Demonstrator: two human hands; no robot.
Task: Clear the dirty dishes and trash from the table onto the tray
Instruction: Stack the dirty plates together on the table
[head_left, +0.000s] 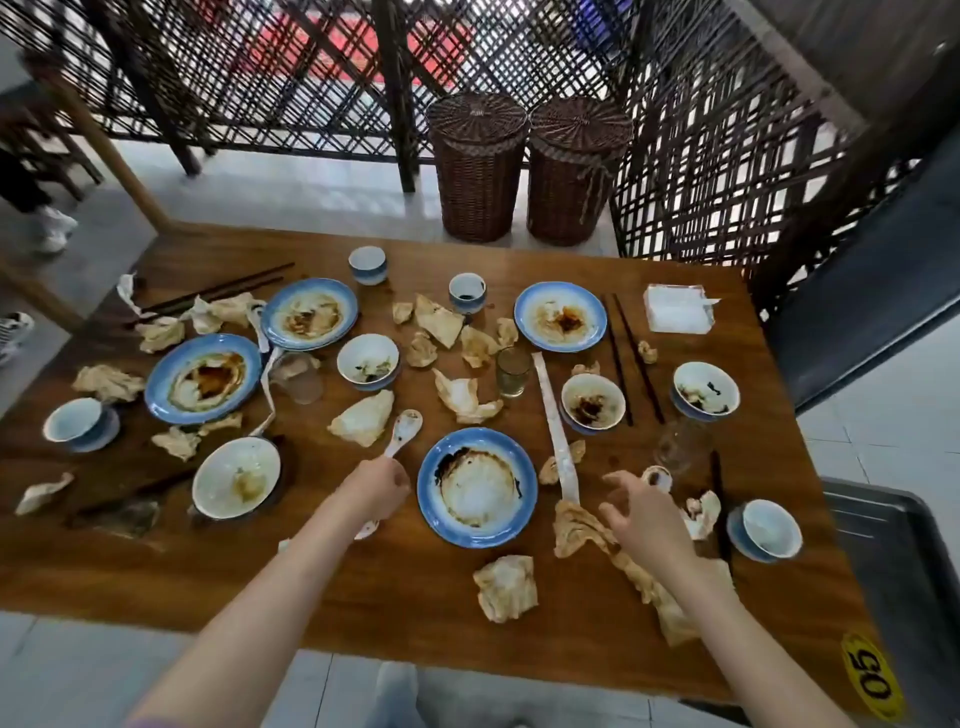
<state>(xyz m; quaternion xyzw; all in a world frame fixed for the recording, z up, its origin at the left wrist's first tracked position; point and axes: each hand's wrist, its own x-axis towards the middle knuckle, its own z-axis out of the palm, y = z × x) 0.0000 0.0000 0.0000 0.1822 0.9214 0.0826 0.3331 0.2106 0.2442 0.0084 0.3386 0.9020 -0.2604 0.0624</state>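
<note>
L hand (378, 491) grips a white spoon (404, 430) by its handle, bowl end up, just left of the near blue plate (477, 487). R hand (641, 512) hovers w/ fingers spread, holding nothing, over crumpled napkins (576, 525) on the table (405, 587). Grey tray (904, 561) sits at the table's right edge.

A wooden table (395, 587) carries four blue-rimmed plates, the nearest (477, 487) stained dark along its left edge. Small bowls, cups and two glasses stand among crumpled stained napkins (506, 587). Dark chopsticks (631, 358) lie by the far right plate, beside a clear napkin box (675, 309).
</note>
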